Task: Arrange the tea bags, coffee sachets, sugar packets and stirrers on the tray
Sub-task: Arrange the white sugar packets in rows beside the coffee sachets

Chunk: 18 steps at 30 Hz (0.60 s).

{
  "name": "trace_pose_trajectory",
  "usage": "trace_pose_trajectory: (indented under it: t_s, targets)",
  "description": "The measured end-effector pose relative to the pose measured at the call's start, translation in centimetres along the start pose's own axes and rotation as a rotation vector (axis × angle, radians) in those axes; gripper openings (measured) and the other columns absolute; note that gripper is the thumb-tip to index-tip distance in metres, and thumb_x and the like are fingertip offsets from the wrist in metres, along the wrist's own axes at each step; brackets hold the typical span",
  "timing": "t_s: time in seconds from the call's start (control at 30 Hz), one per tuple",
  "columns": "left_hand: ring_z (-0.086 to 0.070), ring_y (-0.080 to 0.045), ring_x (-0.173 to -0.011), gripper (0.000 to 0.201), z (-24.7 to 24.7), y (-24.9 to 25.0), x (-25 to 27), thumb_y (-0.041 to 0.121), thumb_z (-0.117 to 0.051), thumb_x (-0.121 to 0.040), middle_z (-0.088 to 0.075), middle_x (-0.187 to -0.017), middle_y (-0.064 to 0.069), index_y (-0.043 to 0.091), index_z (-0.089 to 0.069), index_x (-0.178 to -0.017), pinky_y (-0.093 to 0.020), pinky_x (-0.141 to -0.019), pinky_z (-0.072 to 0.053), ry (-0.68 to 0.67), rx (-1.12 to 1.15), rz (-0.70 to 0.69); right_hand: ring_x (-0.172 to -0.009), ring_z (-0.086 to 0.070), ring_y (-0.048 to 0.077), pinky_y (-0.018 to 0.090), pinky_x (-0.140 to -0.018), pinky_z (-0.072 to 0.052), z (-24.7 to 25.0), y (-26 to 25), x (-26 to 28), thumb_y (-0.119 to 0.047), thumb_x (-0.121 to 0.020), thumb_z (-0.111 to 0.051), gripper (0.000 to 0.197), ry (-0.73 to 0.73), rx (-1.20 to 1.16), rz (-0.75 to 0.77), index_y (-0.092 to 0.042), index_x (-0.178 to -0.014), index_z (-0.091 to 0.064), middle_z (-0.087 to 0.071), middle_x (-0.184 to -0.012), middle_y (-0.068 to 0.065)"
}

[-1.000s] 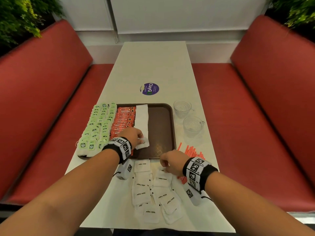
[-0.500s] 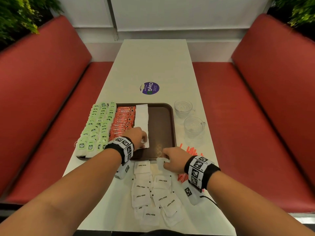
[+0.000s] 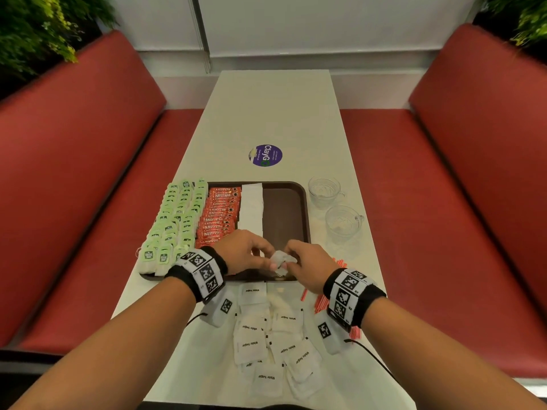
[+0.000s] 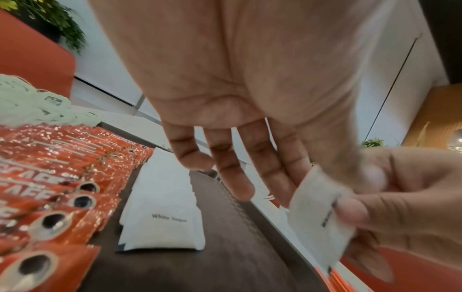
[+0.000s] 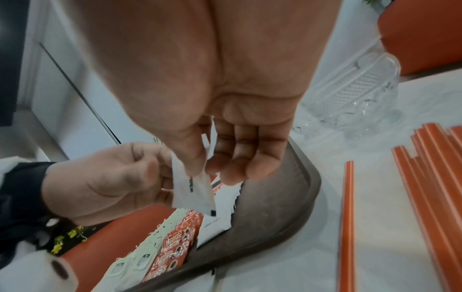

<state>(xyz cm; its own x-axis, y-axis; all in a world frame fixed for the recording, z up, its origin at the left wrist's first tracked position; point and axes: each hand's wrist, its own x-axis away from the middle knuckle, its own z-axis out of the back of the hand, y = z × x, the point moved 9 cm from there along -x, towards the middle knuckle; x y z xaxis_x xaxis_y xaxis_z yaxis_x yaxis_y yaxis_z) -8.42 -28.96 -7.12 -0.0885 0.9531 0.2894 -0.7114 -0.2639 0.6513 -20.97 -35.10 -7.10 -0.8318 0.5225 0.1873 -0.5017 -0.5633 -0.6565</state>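
Observation:
A brown tray [image 3: 284,214] carries green tea bags [image 3: 174,223] on its left, red coffee sachets [image 3: 220,214] beside them, then a row of white sugar packets [image 3: 251,211]. The right part of the tray is bare. Both hands meet just above the tray's near edge. My left hand [image 3: 266,260] and my right hand [image 3: 291,260] each pinch one white sugar packet [image 3: 279,261] [image 4: 320,213] [image 5: 192,189] between them. Several loose sugar packets [image 3: 266,335] lie on the table below my wrists. Orange stirrers [image 5: 437,168] lie to the right, partly hidden under my right wrist.
Two glass cups [image 3: 322,192] [image 3: 343,223] stand on the table right of the tray. A purple round sticker [image 3: 265,155] is on the table beyond the tray. Red bench seats [image 3: 88,202] run along both sides of the table.
My right hand lifted a sugar packet off the table pile and brought it up and left. My left hand came off the tray's sugar row and met it over the near edge.

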Motion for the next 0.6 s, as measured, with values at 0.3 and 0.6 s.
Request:
trace_pose_trajectory:
  t_s: [0.3, 0.6]
  targets:
    - [-0.063, -0.008, -0.089, 0.016, 3.8, -3.2, -0.1, 0.029, -0.066, -0.095, -0.067, -0.09, 0.015, 0.026, -0.074, -0.108, -0.023, -0.076, -0.042, 0.211, -0.173, 0.157, -0.089, -0.061, 0.013, 0.028, -0.08, -0.051, -2.8, 0.9, 0.8, -0.037, -0.089, -0.071, 0.034, -0.176, 0.099, -0.056, -0.023, -0.114, -0.053, -0.063, -0.1, -0.007]
    - [-0.063, -0.015, -0.103, 0.021, 1.6, -6.0, -2.3, 0.03, -0.064, -0.095, -0.071, -0.112, 0.006, 0.024, -0.072, -0.114, -0.028, -0.091, -0.05, 0.026, -0.399, 0.268, -0.094, -0.06, 0.017, 0.035, -0.085, -0.054, -6.7, 0.9, 2.4, -0.051, -0.078, -0.079, 0.054, -0.455, 0.405, -0.069, -0.023, -0.119, -0.059, -0.063, -0.104, -0.006]
